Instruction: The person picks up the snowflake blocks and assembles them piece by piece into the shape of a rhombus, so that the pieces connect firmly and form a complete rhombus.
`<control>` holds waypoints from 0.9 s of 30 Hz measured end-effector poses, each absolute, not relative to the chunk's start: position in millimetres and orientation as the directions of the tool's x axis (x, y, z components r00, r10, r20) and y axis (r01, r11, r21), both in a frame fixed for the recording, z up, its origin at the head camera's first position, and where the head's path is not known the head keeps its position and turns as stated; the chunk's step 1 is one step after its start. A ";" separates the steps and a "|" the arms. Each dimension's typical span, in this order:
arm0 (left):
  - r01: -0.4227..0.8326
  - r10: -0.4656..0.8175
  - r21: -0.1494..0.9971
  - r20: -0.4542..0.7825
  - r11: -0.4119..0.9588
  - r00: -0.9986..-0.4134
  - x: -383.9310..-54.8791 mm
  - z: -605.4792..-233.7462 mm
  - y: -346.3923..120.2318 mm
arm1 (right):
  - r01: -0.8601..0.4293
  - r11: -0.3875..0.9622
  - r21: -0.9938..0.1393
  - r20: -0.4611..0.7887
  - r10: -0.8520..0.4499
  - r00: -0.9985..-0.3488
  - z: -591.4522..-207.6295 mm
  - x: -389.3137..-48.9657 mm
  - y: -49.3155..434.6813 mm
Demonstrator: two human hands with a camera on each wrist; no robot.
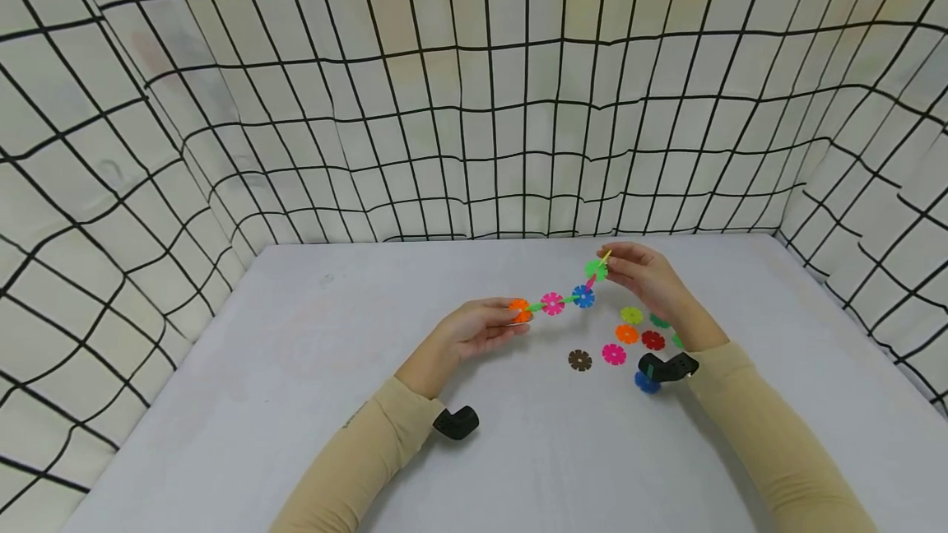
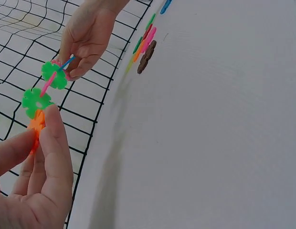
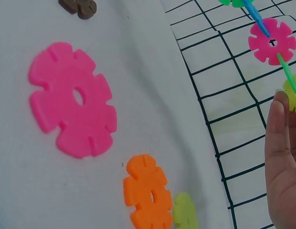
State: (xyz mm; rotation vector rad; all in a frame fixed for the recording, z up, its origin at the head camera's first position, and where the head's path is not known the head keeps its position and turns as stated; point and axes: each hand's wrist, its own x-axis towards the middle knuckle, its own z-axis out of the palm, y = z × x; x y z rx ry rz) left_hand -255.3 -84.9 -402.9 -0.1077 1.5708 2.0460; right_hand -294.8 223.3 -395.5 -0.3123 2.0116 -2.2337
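Observation:
A chain of slotted plastic snowflake discs hangs between my hands above the table, sagging from upper right to lower left in the head view. My left hand [image 1: 481,329] pinches the orange disc [image 1: 520,311] at one end between thumb and fingers. At the other end, the fingers of my right hand [image 1: 655,278] hold a yellow disc [image 3: 294,98], joined to a green disc [image 1: 596,270]. Between them sit a pink disc [image 1: 552,303] and a blue disc [image 1: 583,296], linked by green and pink discs seen edge-on.
Loose discs lie on the white table [image 1: 222,401] below my right hand: brown [image 1: 580,360], pink [image 1: 614,354], orange [image 1: 626,334], red [image 1: 652,340], yellow [image 1: 632,315], green and blue [image 1: 647,385]. My right wrist camera partly covers the blue one. Black netting [image 1: 526,109] surrounds the table's back and sides.

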 end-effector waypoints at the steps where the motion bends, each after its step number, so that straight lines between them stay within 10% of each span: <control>1: -0.468 0.381 0.869 -0.382 -0.164 -0.842 -255.4 -403.0 -84.8 | -0.050 -0.107 -0.993 0.073 -0.226 -0.971 -395.5 -295.3 223.4; 27: -0.465 0.378 0.869 -0.379 -0.167 -0.844 -255.0 -401.1 -86.0 | -0.009 -0.078 -0.997 0.027 -0.225 -0.974 -402.0 -298.6 223.2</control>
